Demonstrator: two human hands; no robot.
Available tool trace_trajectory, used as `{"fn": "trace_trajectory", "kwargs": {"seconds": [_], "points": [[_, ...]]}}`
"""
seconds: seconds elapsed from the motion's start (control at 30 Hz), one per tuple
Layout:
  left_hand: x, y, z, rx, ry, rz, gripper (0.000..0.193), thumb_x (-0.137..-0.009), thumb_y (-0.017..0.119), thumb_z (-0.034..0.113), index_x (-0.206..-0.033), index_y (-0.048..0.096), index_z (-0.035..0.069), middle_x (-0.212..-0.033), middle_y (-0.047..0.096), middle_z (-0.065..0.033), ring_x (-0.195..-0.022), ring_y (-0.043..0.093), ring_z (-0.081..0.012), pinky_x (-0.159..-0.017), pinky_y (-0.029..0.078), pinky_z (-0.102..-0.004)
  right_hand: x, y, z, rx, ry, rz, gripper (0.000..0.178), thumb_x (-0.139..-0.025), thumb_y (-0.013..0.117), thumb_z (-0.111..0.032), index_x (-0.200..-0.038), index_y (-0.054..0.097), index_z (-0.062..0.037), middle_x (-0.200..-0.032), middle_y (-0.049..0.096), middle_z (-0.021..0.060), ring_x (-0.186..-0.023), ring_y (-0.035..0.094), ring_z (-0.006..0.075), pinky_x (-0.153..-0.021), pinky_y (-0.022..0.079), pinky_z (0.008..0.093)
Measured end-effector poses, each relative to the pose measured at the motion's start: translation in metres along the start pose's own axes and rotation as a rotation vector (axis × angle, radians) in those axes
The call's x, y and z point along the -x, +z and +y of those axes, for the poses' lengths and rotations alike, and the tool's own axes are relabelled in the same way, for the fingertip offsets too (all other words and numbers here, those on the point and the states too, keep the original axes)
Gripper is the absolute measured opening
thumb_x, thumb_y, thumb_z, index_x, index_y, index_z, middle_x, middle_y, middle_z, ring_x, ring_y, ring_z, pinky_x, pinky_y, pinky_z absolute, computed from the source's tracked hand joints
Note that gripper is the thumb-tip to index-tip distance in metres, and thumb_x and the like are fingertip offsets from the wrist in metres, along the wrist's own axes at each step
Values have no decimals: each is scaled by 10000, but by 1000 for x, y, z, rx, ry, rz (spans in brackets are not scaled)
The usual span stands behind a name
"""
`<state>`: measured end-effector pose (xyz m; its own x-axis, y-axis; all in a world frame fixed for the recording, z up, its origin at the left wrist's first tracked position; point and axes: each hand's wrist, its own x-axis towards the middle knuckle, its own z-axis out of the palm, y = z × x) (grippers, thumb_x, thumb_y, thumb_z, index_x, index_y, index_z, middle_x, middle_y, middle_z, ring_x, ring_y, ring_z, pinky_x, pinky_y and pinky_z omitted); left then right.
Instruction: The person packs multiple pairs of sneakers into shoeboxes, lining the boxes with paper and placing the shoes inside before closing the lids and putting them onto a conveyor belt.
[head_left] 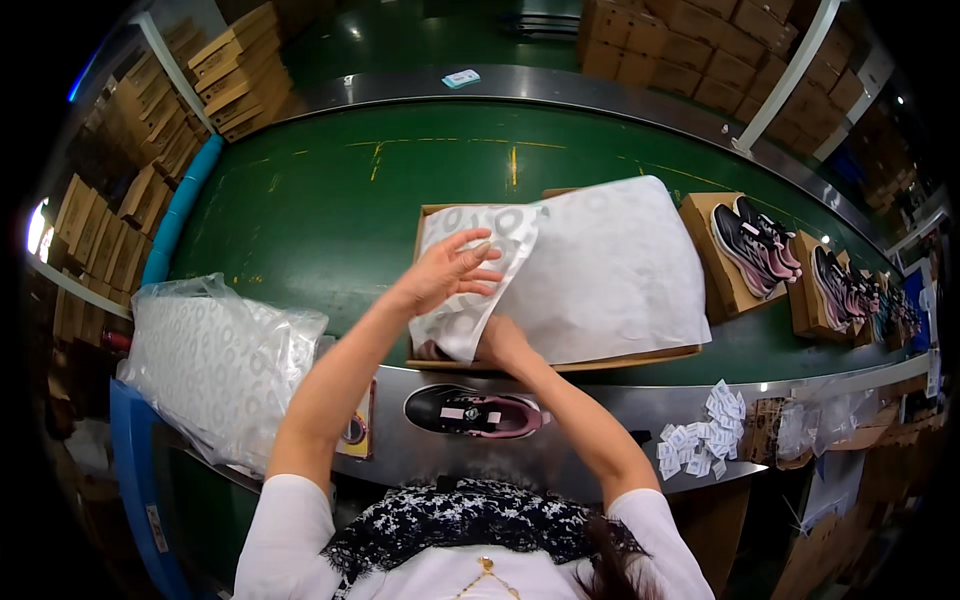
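The left hand [445,272] lies with fingers spread on the white tissue paper [590,265], which drapes over the open cardboard shoebox [560,362]. The right hand [502,342], at the box's near edge, pinches a paper fold. A black-and-pink shoe [472,411] rests just before the box on the steel counter [600,410].

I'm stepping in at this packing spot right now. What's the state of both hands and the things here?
Left hand: open, flat on the folded flap of tissue paper over the open box.
Right hand: at the box's near edge, under the paper; grip hidden.
One shoe lies on the metal ledge, outside the box.
Done: paper laid in the box, left flap folded over.
Left: right flap hangs spread out past the box; the ledge shoe is not packed.
Paper stack in a bag at left, packets at right.
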<state>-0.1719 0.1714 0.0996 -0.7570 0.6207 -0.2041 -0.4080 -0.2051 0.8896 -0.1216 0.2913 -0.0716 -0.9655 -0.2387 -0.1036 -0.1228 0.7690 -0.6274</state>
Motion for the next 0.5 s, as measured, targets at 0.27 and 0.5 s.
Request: {"fn": "trace_trajectory", "kwargs": {"seconds": [0.27,0.5], "points": [[-17,-39,-131,-1531,505,148,504,-803,516,438,-1148,538,71,-1221,469,-153,-1187,375,-336,-980,238,-550,125,-130,12,480,190,282,415,-701,646,-238,-1048,534,-39,-1049,526,160,-1016,485,288,-854,303,564],[10,-27,-107,-1864,43,-4,531,-656,659,457,-1052,600,108,-1146,506,-174,-1148,405,-333,-935,253,-587,192,-100,-17,325,-326,368,393,-626,715,-251,-959,569,-101,-1046,511,99,-1049,442,258,-880,289,520]]}}
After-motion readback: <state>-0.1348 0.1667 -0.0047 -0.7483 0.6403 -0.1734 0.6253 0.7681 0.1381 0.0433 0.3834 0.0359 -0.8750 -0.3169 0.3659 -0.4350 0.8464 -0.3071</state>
